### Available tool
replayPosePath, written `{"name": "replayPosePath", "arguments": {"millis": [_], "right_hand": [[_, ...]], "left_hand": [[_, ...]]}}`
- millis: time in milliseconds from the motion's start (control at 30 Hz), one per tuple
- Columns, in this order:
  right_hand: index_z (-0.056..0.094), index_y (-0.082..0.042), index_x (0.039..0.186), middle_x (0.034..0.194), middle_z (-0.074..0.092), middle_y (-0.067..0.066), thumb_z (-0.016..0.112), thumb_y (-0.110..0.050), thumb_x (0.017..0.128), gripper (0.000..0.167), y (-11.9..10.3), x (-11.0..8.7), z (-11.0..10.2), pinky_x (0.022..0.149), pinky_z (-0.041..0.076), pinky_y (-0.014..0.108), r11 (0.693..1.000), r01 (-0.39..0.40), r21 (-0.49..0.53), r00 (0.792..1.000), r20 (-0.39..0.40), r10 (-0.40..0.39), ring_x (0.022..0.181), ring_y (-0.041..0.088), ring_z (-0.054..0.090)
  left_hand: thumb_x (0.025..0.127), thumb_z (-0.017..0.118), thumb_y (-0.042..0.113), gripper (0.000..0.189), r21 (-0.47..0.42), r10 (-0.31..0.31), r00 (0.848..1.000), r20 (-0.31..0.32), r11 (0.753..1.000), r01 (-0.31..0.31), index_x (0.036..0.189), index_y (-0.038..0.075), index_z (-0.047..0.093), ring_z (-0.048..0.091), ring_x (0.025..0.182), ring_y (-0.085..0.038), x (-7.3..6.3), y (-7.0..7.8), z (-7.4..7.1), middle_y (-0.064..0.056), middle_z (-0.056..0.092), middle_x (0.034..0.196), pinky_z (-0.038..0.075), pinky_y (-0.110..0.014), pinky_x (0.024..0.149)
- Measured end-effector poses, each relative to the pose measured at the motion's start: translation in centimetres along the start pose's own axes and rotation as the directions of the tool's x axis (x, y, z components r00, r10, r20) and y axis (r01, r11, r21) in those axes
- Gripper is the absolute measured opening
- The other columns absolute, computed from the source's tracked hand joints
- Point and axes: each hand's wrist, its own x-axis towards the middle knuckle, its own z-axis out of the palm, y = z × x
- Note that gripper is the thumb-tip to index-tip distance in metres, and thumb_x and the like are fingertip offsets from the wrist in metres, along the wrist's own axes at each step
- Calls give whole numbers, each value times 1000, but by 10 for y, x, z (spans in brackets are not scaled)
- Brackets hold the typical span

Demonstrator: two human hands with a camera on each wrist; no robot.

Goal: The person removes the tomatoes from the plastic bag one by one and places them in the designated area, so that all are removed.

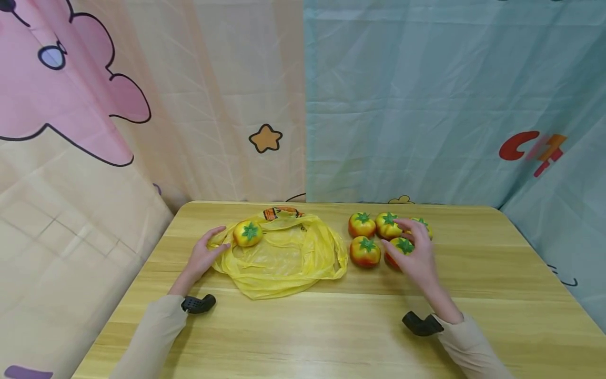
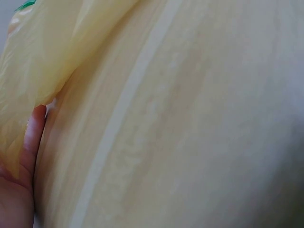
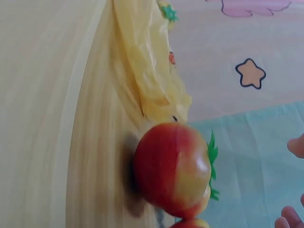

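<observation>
A crumpled yellow plastic bag lies on the table, its opening toward the person. One red-and-yellow tomato with a green leafy top sits on the bag's left part. My left hand is at the bag's left edge beside that tomato, thumb and fingers apart; in the left wrist view, bag film partly covers this hand. Over the tomato group on the right hovers my right hand, thumb and fingers spread around a front tomato. The right wrist view shows a tomato close up, with fingertips apart from it.
Beside the bag stand a front tomato and a back tomato, with others next to them, one partly behind the right hand. The wooden table ends at a printed curtain behind and at the sides.
</observation>
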Motion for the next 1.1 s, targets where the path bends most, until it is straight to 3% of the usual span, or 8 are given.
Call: {"name": "replayPosePath", "arguments": {"millis": [233,433,567,700,833,1100], "right_hand": [[60,-1,118,115,56,14,80,1,74,48,-9,2,18,83,42,3,1000,20,-7,1000,-4,-20,102,8,50],[60,5,115,114,55,23,79,7,71,47,-35,2,32,82,38,-2,997,71,15,997,5,-71,99,-6,44],[59,10,113,113,55,26,77,9,71,46,-57,0,40,81,39,-2,995,97,32,995,30,-98,97,-5,45],[60,3,114,115,56,22,80,5,71,48,-47,0,56,81,54,24,994,89,62,995,42,-92,97,17,55],[60,-4,117,117,56,16,81,-2,73,50,-34,0,73,80,54,50,993,61,102,994,80,-69,100,27,56],[59,-6,121,118,55,14,80,-8,75,50,-44,0,98,81,52,50,986,38,164,987,149,-63,102,34,55]], "left_hand": [[92,64,18,58,6,4,1000,-7,1000,-4,143,3,40,18,145,-40,-1,0,-1,-21,32,153,12,-59,118],[93,63,18,58,8,5,1000,-9,1000,-5,144,3,39,17,146,-40,-1,-1,-2,-21,31,153,12,-59,118],[92,64,18,60,7,0,1000,-4,1000,0,144,3,38,17,145,-40,-1,0,-2,-22,31,153,13,-59,117],[92,65,18,62,11,-3,1000,4,1000,3,145,3,37,17,145,-41,0,0,-1,-23,30,154,14,-60,117],[92,64,19,61,7,-1,1000,3,1000,1,145,3,38,17,145,-41,0,-2,-1,-22,30,154,14,-59,117],[93,64,19,58,10,4,1000,-5,1000,-4,144,5,40,18,145,-40,0,-3,0,-20,32,153,14,-59,118]]}}
